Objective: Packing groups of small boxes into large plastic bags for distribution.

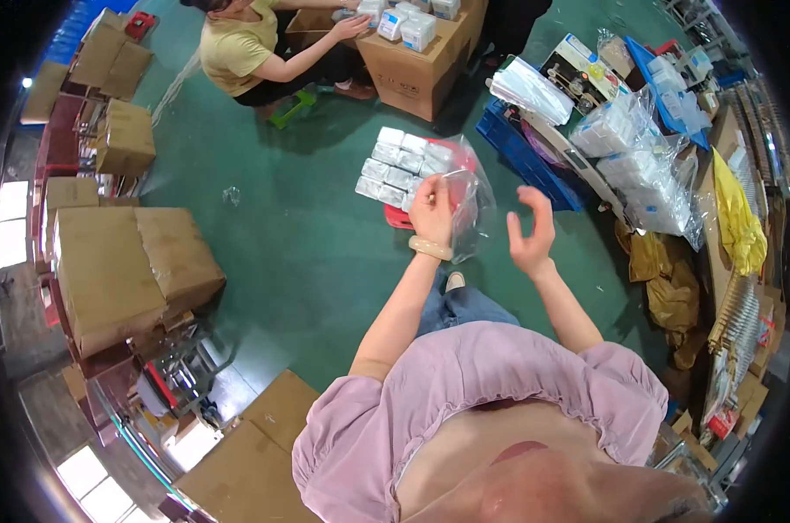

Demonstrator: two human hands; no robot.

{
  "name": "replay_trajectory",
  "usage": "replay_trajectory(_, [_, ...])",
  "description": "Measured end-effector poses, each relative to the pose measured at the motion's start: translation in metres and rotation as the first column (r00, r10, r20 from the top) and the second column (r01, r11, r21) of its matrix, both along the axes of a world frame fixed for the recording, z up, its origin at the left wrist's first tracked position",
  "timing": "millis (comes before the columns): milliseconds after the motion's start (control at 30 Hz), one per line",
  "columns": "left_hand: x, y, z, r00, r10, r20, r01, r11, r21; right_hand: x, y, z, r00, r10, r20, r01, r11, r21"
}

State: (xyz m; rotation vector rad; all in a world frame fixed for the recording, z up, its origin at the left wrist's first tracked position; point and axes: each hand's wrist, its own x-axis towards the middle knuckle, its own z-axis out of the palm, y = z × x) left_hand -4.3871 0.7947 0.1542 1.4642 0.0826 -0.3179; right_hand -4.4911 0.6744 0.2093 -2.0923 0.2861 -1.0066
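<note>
Several white and silver wrapped packs [383,172] lie in neat rows on a red stool [398,218] in front of me. At the right side of the packs, my left hand [431,209], with a pale bangle at the wrist, has its fingers closed on the edge of a clear plastic bag [475,218]. The bag hangs loose and partly covers the stool's right side and the nearest packs. To the right of the bag, my right hand [532,234] is raised with thumb and fingers apart, holding nothing.
Ahead, a person in a yellow top [238,52] handles white packs on a large carton [417,83]. A blue crate [521,152] and bagged white boxes [626,170] stand on the right. Large cartons [107,270] line the left; another carton [260,436] is at lower left.
</note>
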Motion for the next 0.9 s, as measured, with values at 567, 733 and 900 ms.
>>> replay_trajectory(567, [-0.098,0.101,0.165,0.396,-0.223,0.891,-0.382,0.842,0.381,-0.014,0.087,0.048,0.993,0.092,-0.068,-0.115,0.781,-0.614])
replay_trajectory(733, [-0.113,0.140,0.001,0.858,-0.197,0.474,-0.166,0.768,0.619,-0.034,0.160,-0.080,0.474,0.192,-0.859,-0.468,0.882,-0.061])
replay_trajectory(900, [-0.142,0.166,-0.101,0.998,-0.045,-0.039,0.059,0.821,0.568,-0.074,0.158,-0.170,0.221,0.394,-0.892,-0.553,0.804,0.218])
